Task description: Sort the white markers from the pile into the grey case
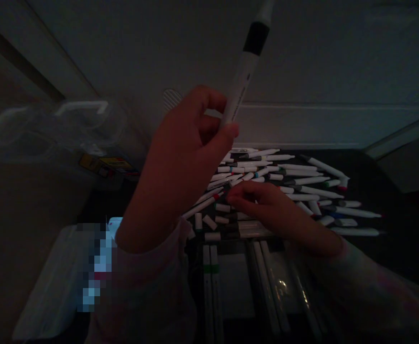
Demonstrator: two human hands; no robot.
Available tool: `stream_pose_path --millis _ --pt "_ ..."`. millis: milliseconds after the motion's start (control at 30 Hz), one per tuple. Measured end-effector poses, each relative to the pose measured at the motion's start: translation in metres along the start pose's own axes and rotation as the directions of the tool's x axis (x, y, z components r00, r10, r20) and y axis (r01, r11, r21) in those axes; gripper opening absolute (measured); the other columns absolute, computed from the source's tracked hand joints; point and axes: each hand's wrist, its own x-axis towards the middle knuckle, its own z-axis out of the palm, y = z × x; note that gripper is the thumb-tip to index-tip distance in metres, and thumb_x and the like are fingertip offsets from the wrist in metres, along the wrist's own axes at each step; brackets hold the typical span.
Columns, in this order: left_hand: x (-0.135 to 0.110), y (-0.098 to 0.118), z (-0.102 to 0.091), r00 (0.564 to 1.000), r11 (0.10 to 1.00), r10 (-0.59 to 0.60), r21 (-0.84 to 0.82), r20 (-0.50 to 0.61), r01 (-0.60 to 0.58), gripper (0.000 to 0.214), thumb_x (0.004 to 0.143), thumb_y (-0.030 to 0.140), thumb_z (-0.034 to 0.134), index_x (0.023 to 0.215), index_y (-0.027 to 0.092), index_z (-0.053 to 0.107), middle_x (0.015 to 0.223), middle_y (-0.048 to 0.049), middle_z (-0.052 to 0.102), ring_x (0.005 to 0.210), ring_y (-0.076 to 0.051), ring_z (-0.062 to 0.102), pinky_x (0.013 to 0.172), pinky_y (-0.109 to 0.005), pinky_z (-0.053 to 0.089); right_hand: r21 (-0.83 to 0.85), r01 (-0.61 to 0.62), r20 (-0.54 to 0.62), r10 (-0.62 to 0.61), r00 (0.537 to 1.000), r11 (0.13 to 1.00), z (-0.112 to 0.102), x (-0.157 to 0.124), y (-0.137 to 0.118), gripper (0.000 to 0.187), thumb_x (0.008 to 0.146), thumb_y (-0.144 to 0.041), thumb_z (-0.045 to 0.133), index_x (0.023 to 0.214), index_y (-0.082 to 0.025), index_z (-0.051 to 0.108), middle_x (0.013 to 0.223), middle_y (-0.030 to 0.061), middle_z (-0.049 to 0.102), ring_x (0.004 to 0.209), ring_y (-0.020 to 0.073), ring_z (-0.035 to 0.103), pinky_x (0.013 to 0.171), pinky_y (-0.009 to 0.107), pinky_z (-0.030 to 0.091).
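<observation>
One marker (238, 91) up, dozens below

We have one marker in our left hand (181, 148), raised above the table (370, 186) and tilted, its black band toward the top. Finger and thumb are closed snugly on its lower part. Our right hand (267, 205) is low over the pile (303, 173), fingers curled and tips nearly together; we cannot tell whether they hold anything.

The pile spreads from the table's far edge toward its right edge, too many to count. Just beside our right fingertips we count at least five short caps (223, 208). Toward the near edge lie two green-banded pens (215, 286), side by side, and two plain ones (266, 286) to their right. One pale case (59, 282) sits by the near left corner.
</observation>
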Motion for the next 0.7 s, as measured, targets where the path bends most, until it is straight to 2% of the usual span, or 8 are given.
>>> stream_pose_path --millis 67,167,267,433,500,567,633,700 --pt "0.0 0.0 0.0 1.0 1.0 0.014 0.016 -0.01 -0.014 0.014 0.083 0.031 0.048 0.094 0.025 0.052 0.077 0.0028 0.067 0.064 -0.013 0.064 0.054 -0.023 0.047 0.314 -0.077 0.084 0.053 0.995 0.946 -0.004 -0.002 -0.002 0.024 0.078 -0.037 0.051 0.075 -0.014 0.053 0.065 -0.0016 0.046 0.059 0.0067 0.04 0.055 0.02 0.032" --pt "0.0 0.002 -0.001 1.0 1.0 -0.03 0.005 0.006 0.03 0.015 0.083 0.033 0.048 0.095 0.026 0.051 0.077 0.0027 0.068 0.064 -0.013 0.064 0.055 -0.024 0.047 0.686 -0.133 0.196 -0.005 0.981 0.715 -0.006 -0.007 -0.003 0.032 0.08 -0.046 0.044 0.069 -0.015 0.043 0.06 -0.0036 0.035 0.053 0.0058 0.034 0.051 0.02 0.031" --pt "0.001 0.004 -0.002 0.995 0.995 -0.098 0.011 0.005 0.098 0.016 0.081 0.033 0.051 0.094 0.025 0.052 0.075 0.0027 0.068 0.063 -0.014 0.064 0.054 -0.025 0.045 0.82 -0.187 0.279 -0.093 0.956 0.54 -0.005 -0.013 -0.006 0.037 0.082 -0.048 0.04 0.064 -0.017 0.035 0.058 -0.0043 0.031 0.05 0.0055 0.031 0.049 0.019 0.03" --pt "0.003 0.004 -0.003 0.995 0.995 -0.096 0.011 -0.015 0.096 0.015 0.078 0.031 0.055 0.091 0.023 0.054 0.071 0.0039 0.068 0.059 -0.013 0.063 0.054 -0.024 0.043 0.889 -0.228 0.331 -0.213 0.919 0.397 -0.003 -0.02 -0.012 0.037 0.086 -0.045 0.036 0.063 -0.016 0.036 0.055 -0.0043 0.028 0.05 0.0059 0.03 0.049 0.018 0.028" --pt "0.002 0.004 -0.003 0.996 0.996 -0.086 -0.001 -0.007 0.086 0.016 0.079 0.032 0.054 0.093 0.023 0.054 0.074 0.0033 0.068 0.062 -0.013 0.063 0.056 -0.025 0.044 0.896 -0.229 0.329 -0.224 0.917 0.379 -0.003 -0.022 -0.015 0.037 0.086 -0.045 0.036 0.063 -0.016 0.038 0.055 -0.0042 0.029 0.05 0.0061 0.031 0.049 0.019 0.028" --pt "0.001 0.004 -0.003 0.997 0.997 -0.08 0.0 -0.006 0.08 0.018 0.081 0.033 0.051 0.096 0.023 0.053 0.076 0.0022 0.068 0.063 -0.014 0.063 0.057 -0.025 0.044 0.891 -0.216 0.32 -0.215 0.923 0.4 -0.003 -0.024 -0.017 0.038 0.085 -0.046 0.037 0.062 -0.016 0.039 0.054 -0.0041 0.031 0.05 0.0061 0.032 0.049 0.019 0.028" --pt "0.001 0.005 -0.004 0.997 0.997 -0.076 0.011 -0.01 0.076 0.017 0.081 0.031 0.051 0.096 0.023 0.053 0.075 0.0019 0.068 0.062 -0.014 0.063 0.056 -0.025 0.043 0.839 -0.168 0.293 -0.169 0.941 0.518 -0.005 -0.024 -0.018 0.038 0.083 -0.047 0.041 0.063 -0.015 0.041 0.055 -0.0035 0.035 0.052 0.0066 0.036 0.05 0.02 0.031" --pt "0.002 0.005 -0.004 0.997 0.996 -0.08 0.022 -0.021 0.081 0.015 0.079 0.029 0.052 0.093 0.023 0.053 0.073 0.0021 0.068 0.062 -0.014 0.063 0.056 -0.025 0.043 0.666 -0.107 0.254 -0.09 0.963 0.738 -0.006 -0.023 -0.019 0.034 0.081 -0.044 0.046 0.065 -0.015 0.046 0.059 -0.0022 0.041 0.056 0.0072 0.04 0.054 0.021 0.034"
